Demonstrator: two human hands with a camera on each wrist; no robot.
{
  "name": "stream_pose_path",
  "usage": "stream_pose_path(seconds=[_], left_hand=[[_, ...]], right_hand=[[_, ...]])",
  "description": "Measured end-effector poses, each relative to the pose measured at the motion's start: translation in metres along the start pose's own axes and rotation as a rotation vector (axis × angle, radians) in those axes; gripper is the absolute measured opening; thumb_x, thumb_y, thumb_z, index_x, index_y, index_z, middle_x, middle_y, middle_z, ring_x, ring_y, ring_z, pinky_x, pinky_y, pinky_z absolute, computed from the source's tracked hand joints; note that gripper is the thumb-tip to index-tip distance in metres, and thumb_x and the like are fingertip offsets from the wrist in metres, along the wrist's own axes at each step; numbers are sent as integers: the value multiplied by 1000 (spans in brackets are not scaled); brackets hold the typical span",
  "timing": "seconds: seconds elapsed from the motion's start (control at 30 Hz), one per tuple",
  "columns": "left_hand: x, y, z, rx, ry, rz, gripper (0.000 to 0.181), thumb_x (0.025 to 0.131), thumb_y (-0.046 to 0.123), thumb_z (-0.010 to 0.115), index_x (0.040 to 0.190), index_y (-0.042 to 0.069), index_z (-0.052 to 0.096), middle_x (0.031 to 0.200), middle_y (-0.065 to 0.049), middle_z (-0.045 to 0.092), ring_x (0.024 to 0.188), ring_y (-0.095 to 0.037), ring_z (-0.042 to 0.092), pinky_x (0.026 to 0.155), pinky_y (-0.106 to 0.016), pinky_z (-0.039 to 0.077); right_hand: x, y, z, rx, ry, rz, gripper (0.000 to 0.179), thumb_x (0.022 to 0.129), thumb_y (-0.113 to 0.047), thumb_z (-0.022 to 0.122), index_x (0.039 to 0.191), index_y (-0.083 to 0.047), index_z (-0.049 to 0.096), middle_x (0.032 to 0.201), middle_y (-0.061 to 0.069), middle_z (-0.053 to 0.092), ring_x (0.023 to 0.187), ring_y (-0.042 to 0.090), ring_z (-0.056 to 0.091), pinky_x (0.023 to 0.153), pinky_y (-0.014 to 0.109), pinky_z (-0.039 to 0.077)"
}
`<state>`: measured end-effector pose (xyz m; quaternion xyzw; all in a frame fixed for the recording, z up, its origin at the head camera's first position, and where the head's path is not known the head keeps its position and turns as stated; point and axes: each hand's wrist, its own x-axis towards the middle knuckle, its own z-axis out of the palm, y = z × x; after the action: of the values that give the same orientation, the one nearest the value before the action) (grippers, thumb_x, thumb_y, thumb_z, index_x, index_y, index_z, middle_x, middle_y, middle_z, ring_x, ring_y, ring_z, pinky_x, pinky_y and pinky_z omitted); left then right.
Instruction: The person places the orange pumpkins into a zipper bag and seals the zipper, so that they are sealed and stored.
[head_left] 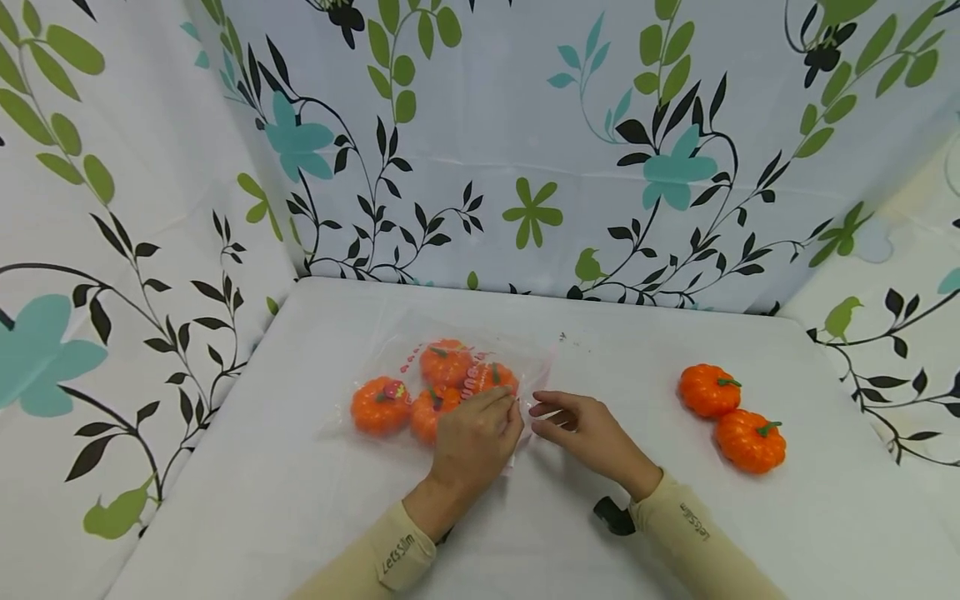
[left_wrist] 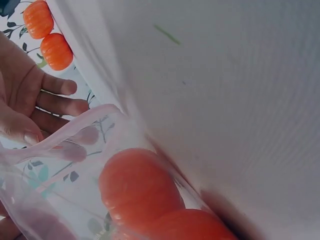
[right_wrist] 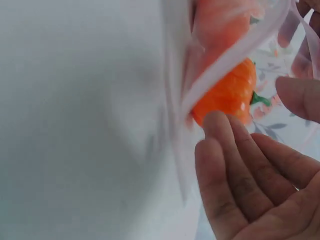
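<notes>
Left hand [head_left: 476, 437] pinches the right-hand edge of a clear plastic bag [head_left: 409, 358]. Right hand [head_left: 581, 429] is released, fingers loosely extended, just beside the pink-rimmed mouth. Bag lies on the white surface [head_left: 300, 408]; four orange toy pumpkins [head_left: 381, 407] sit inside. Two loose pumpkins [head_left: 751, 442], green-stemmed and touching, lie well apart at right. Beyond: leaf-and-flower patterned curtain [head_left: 480, 142].

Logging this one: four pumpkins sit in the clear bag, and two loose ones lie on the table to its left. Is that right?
Not quite: the head view shows the two loose pumpkins to the right of the bag. The four pumpkins inside it are as you say.
</notes>
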<state>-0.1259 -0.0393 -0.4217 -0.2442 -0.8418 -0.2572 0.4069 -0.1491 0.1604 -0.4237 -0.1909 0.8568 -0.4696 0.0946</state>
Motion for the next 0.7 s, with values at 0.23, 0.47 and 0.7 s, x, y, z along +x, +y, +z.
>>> stream_pose_path(seconds=[0.23, 0.47, 0.7], left_hand=[[0, -1, -1, -12, -12, -13, 6, 81, 8, 78, 85, 4, 80, 93, -7, 77, 85, -20, 75, 75, -31, 60], [-1, -1, -2, -40, -12, -27, 10, 82, 6, 77, 90, 2, 81, 97, -8, 77, 89, -20, 75, 77, -31, 60], [0, 0, -2, -43, -18, -15, 12, 81, 6, 80, 92, 1, 80, 99, -9, 77, 91, -20, 75, 79, -32, 59]], right_hand=[[6, 1, 12, 250, -89, -4, 53, 102, -16, 61, 143, 13, 46, 133, 24, 61, 110, 31, 68, 88, 32, 57], [17, -3, 18, 255, -89, 6, 40, 102, -11, 55, 136, 11, 55, 133, 24, 61, 110, 26, 67, 88, 36, 57], [33, -8, 20, 182, -56, 16, 34, 98, -6, 50, 126, 9, 63, 112, 14, 70, 90, 16, 62, 78, 31, 53]])
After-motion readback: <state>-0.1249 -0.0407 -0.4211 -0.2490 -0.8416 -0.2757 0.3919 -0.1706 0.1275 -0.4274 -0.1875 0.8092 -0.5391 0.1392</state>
